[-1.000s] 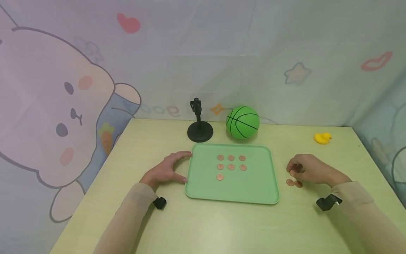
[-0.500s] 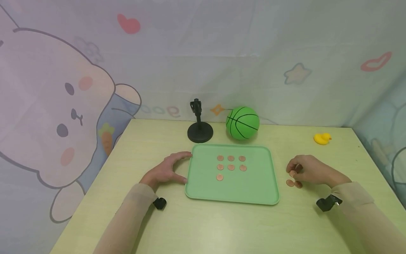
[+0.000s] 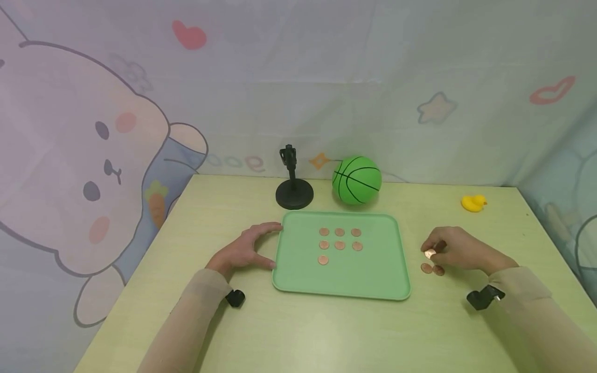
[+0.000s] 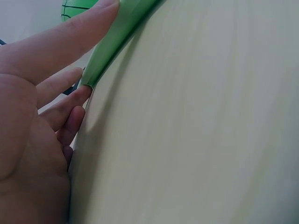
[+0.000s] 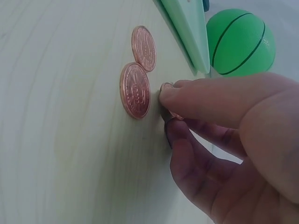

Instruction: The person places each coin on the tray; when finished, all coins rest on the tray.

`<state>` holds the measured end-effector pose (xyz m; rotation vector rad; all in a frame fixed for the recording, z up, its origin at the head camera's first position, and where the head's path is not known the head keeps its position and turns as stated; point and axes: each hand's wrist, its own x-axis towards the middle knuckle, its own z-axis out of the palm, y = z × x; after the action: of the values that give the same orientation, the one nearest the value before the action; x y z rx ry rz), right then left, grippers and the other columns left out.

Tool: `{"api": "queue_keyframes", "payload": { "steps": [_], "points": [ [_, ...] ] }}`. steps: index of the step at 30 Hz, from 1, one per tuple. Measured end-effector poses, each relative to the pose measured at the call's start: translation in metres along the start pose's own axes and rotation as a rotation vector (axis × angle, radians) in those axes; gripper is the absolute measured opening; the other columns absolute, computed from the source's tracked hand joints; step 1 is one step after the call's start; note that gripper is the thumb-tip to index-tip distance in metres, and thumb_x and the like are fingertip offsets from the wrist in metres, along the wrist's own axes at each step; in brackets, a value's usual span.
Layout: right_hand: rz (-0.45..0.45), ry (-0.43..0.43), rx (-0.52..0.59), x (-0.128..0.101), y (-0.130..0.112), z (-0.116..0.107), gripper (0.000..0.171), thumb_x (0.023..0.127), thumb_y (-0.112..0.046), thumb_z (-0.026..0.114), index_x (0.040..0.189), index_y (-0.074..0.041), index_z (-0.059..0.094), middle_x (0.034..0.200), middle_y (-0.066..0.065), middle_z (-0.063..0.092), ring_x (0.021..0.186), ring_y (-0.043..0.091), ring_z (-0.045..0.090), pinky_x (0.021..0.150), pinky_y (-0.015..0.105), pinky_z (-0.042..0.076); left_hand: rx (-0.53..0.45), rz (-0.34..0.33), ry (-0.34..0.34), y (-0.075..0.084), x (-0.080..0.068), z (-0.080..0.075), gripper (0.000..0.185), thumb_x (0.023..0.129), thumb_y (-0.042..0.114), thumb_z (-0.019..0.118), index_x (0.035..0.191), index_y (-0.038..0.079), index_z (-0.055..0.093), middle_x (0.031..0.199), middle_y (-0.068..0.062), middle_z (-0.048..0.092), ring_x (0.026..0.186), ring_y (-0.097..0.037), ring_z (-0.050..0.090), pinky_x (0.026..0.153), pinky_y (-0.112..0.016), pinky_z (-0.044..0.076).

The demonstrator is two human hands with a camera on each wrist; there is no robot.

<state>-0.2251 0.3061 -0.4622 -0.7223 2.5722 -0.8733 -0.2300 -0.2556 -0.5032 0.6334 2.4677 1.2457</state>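
In the head view, several copper coins (image 3: 339, 245) lie in rows on a light green tray (image 3: 368, 282). My left hand (image 3: 240, 252) is at the tray's left edge, thumb and fingers spread apart and fairly straight, fingertips right at the rim. The left wrist view shows the thumb (image 4: 70, 44) against the tray's green side (image 4: 114, 44). Right of the tray, my right hand (image 3: 454, 249) pinches a copper coin (image 3: 429, 253) between thumb and fingers, close over the table. Two more coins lie beside it, one nearer the tray (image 5: 144, 48) and one closer to me (image 5: 135, 90).
Behind the tray stand a black stand with a round base (image 3: 294, 194) and a green ball with black lines (image 3: 356, 180). A yellow toy duck (image 3: 473, 203) sits at the back right of the pale wooden table (image 3: 308, 331). A printed cloth hangs behind.
The coin in my right hand has tilted slightly and now catches the light. Both hands stay almost in place, and the coins on the tray have not moved.
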Motion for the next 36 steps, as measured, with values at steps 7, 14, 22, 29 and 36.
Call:
{"api": "queue_keyframes", "payload": {
  "steps": [7,14,22,29,36],
  "points": [
    [-0.041,0.007,-0.032,0.0,0.003,-0.003,0.014,0.092,-0.009,0.081,0.106,-0.008,0.081,0.107,0.004,0.071,0.089,0.011,0.068,0.078,0.026,0.059,-0.004,-0.006,0.007,0.0,0.001,0.0,0.099,0.069,0.027,0.1,0.155,0.023,0.052,0.166,-0.004,0.041,0.156,-0.032,0.029,0.127,-0.061,0.018],
    [-0.067,0.03,-0.032,-0.001,0.006,-0.002,0.02,0.089,-0.007,0.083,0.108,-0.005,0.079,0.106,0.003,0.073,0.089,0.01,0.068,0.079,0.026,0.061,-0.009,-0.014,0.001,0.0,0.0,0.0,0.1,0.068,0.027,0.1,0.155,0.023,0.051,0.166,-0.003,0.041,0.156,-0.032,0.028,0.128,-0.061,0.016],
    [-0.073,0.079,0.008,0.001,0.007,0.004,0.019,0.089,-0.008,0.084,0.107,-0.008,0.077,0.098,-0.001,0.075,0.085,0.01,0.072,0.076,0.025,0.061,-0.025,-0.016,-0.002,0.003,-0.001,0.0,0.1,0.068,0.027,0.1,0.155,0.023,0.051,0.166,-0.003,0.041,0.156,-0.032,0.028,0.128,-0.061,0.016],
    [0.023,0.08,0.114,0.007,-0.006,0.012,0.015,0.095,-0.015,0.08,0.108,-0.011,0.075,0.097,0.004,0.072,0.076,0.017,0.073,0.073,0.028,0.06,-0.025,-0.028,0.0,0.003,-0.001,0.001,0.1,0.068,0.026,0.101,0.155,0.024,0.052,0.166,-0.003,0.04,0.156,-0.031,0.028,0.128,-0.06,0.016],
    [-0.029,0.171,0.087,0.02,-0.025,0.019,0.015,0.091,-0.016,0.084,0.105,-0.016,0.077,0.097,0.0,0.072,0.082,0.014,0.071,0.076,0.028,0.062,-0.024,-0.022,0.007,0.001,0.0,0.001,0.1,0.068,0.025,0.1,0.155,0.024,0.052,0.166,-0.003,0.04,0.156,-0.031,0.028,0.128,-0.06,0.016]
  ]
}}
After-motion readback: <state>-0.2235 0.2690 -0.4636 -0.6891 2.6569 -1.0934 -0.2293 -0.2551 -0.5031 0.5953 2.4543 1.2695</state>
